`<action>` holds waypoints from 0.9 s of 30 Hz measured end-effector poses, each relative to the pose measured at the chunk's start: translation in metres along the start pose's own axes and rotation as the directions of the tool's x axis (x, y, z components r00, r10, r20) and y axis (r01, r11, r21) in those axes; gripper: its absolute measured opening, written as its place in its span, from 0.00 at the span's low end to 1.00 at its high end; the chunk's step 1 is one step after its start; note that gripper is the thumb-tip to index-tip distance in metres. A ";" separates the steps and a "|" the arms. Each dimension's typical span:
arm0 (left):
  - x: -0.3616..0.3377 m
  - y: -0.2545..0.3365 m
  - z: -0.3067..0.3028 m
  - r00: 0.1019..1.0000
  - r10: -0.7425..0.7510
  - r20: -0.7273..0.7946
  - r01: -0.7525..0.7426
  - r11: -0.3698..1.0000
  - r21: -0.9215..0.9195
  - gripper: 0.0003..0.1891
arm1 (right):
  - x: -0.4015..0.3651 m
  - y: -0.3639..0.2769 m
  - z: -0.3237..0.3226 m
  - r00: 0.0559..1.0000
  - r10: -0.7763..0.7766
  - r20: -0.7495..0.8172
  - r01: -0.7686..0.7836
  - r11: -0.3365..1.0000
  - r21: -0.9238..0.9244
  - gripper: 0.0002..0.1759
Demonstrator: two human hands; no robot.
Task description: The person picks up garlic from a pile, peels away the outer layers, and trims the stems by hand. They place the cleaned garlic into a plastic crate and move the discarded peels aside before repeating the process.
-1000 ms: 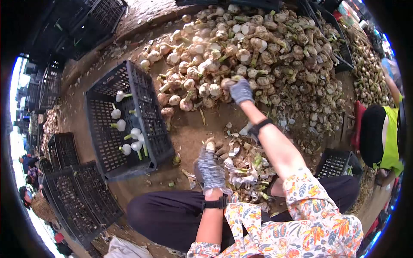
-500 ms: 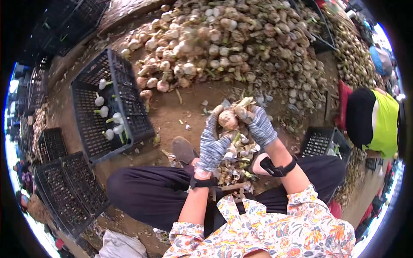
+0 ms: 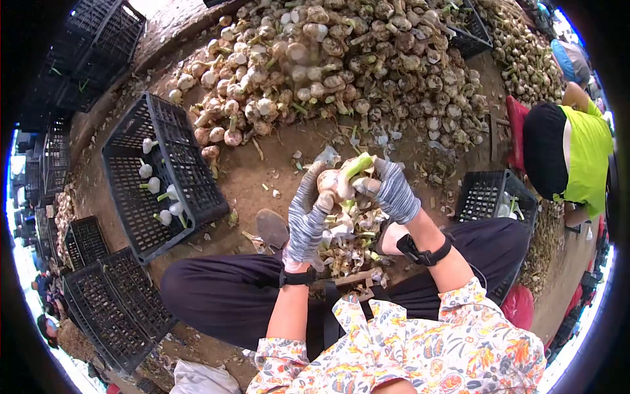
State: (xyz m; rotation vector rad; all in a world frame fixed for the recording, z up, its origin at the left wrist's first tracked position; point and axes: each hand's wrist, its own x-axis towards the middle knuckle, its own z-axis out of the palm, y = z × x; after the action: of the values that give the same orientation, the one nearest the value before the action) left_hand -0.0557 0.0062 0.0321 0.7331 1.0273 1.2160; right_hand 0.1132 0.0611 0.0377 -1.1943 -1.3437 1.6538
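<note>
Between my two hands is a garlic bulb (image 3: 331, 182), its pale green stem slanting up to the right. My left hand (image 3: 307, 213), in a grey striped glove with bare fingertips, closes round the bulb's left side. My right hand (image 3: 394, 190), gloved the same way, pinches it near the stem from the right. Under the hands, peelings and stem scraps (image 3: 348, 243) lie heaped between my legs. Beyond them a large pile of garlic bulbs (image 3: 341, 65) covers the ground.
At left a black plastic crate (image 3: 141, 253) holds several cleaned bulbs. Another black crate (image 3: 476, 197) with some white bulbs stands by my right knee. More crates (image 3: 111, 302) lie at lower left. A person in a lime-green top (image 3: 587, 157) sits at right.
The garlic has been turned in my hands, and its stem now shows light green, with a paler outer surface. My head view has shifted slightly.
</note>
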 end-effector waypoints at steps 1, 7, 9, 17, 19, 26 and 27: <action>0.001 -0.004 -0.003 1.000 -0.004 -0.002 0.004 1.000 -0.002 0.28 | -0.001 0.006 0.000 1.000 0.004 0.001 -0.004 1.000 0.000 0.18; 0.020 -0.017 -0.013 0.751 -0.599 -0.277 0.562 0.801 -0.206 0.34 | -0.020 0.029 0.011 0.957 -0.210 0.200 0.274 0.883 -0.382 0.15; 0.025 -0.032 -0.030 0.716 -0.646 -0.265 0.628 0.761 -0.159 0.32 | -0.026 0.028 0.012 0.981 -0.023 0.194 0.057 0.983 -0.174 0.14; 0.006 -0.016 0.003 0.873 0.488 -0.022 -0.311 0.589 0.746 0.22 | -0.032 0.060 0.004 0.994 0.105 -0.038 -0.105 0.994 0.002 0.21; 0.004 -0.046 -0.005 0.997 -0.032 -0.068 0.058 0.907 0.418 0.23 | -0.031 0.042 0.007 0.993 0.114 -0.038 -0.109 0.987 0.116 0.23; 0.008 -0.042 -0.004 0.917 -0.378 0.125 0.398 0.865 -0.305 0.27 | -0.038 0.064 0.005 0.956 -0.260 -0.133 0.219 0.940 -0.262 0.16; 0.008 -0.039 -0.001 0.938 -0.330 0.109 0.348 0.886 -0.307 0.27 | -0.037 0.057 0.004 0.955 -0.262 -0.138 0.220 0.940 -0.262 0.16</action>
State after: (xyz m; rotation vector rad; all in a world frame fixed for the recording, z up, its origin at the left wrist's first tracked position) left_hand -0.0413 0.0052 -0.0056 0.3104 0.8412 1.0171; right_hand 0.1249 0.0126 -0.0089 -1.2227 -1.5473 1.2112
